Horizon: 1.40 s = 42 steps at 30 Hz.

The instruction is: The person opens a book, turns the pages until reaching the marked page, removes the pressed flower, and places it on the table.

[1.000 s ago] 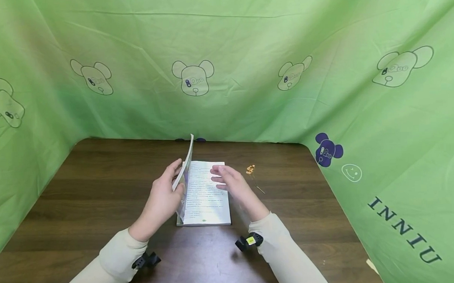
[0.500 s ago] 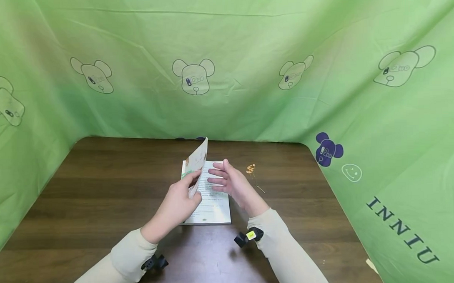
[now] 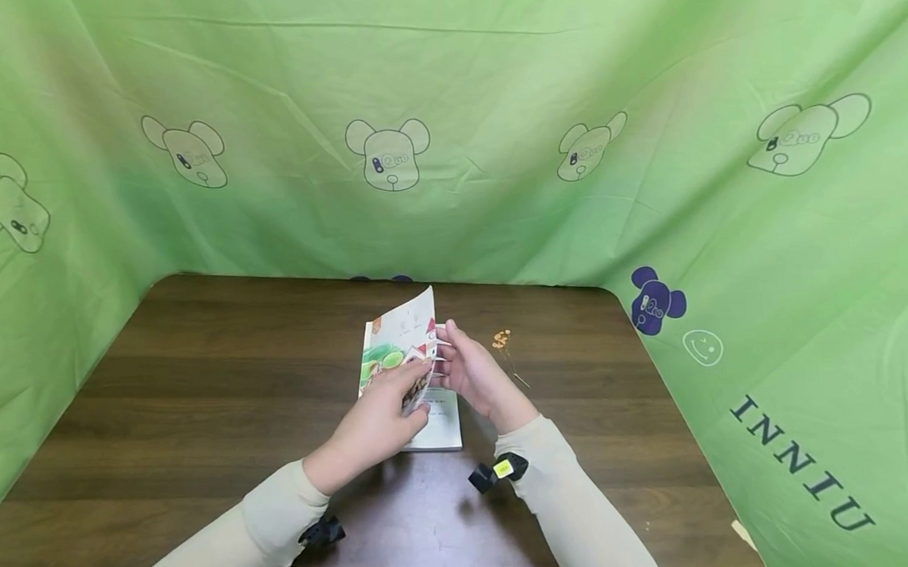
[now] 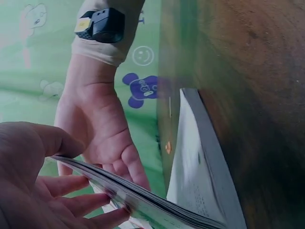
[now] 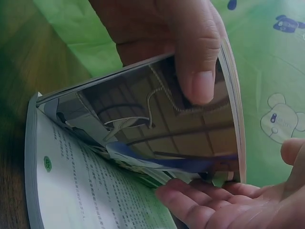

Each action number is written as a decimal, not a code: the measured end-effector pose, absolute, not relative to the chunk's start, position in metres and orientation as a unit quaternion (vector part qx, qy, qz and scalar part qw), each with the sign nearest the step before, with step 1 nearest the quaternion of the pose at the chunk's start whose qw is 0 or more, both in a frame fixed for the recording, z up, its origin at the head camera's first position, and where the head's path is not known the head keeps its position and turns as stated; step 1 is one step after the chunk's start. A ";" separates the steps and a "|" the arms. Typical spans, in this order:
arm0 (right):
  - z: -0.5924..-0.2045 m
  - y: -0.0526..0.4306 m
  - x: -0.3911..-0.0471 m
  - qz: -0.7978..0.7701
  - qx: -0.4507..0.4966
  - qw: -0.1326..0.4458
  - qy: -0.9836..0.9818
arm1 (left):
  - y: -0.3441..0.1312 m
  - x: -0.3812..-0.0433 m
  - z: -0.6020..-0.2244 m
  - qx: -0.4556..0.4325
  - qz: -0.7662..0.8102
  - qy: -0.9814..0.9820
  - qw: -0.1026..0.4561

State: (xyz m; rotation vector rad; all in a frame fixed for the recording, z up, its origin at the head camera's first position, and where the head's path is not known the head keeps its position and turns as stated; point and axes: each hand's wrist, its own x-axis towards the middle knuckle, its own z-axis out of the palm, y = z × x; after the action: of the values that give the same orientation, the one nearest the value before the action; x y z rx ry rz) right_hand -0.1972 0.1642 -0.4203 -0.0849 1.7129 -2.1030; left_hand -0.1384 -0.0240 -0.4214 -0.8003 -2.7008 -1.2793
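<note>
A paperback book (image 3: 445, 421) lies partly open on the table. My left hand (image 3: 379, 419) grips its lifted front part, the illustrated cover (image 3: 396, 340) and several pages, with the thumb on the inner side and the fingers on the cover. In the right wrist view, a colour picture page (image 5: 138, 114) faces a page of print (image 5: 86, 186). My right hand (image 3: 482, 383) is at the book's right side, fingers extended and palm turned toward the pages. Its fingertips (image 5: 174, 193) are at the lifted part's free edge; whether they touch it, I cannot tell.
A small dried flower sprig (image 3: 502, 340) with orange blooms lies right of the book on the brown wooden table (image 3: 225, 392). A green cloth (image 3: 286, 214) with cartoon bear heads hangs behind and on both sides.
My left hand has swung the cover and pages rightward, from nearly upright to leaning over the right-hand page. The cover picture has come into sight. My right hand has stayed almost in place.
</note>
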 end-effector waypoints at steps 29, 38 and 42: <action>-0.439 0.180 -0.193 -0.753 -0.006 0.184 0.631 | -0.047 -0.138 -0.452 -0.366 -0.240 -0.899 -0.008; -0.448 0.187 -0.193 -0.742 -0.012 0.187 0.644 | -0.060 -0.141 -0.453 -0.363 -0.228 -0.903 -0.019; -0.451 0.189 -0.194 -0.730 -0.001 0.184 0.658 | -0.064 -0.143 -0.455 -0.370 -0.218 -0.903 -0.019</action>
State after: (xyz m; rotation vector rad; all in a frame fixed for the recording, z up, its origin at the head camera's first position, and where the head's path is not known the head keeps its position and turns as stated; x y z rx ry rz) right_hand -0.1937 0.1887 -0.4515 -0.0018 1.8557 -2.0578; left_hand -0.1429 -0.0636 -0.4549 -1.1759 -2.8706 -0.6939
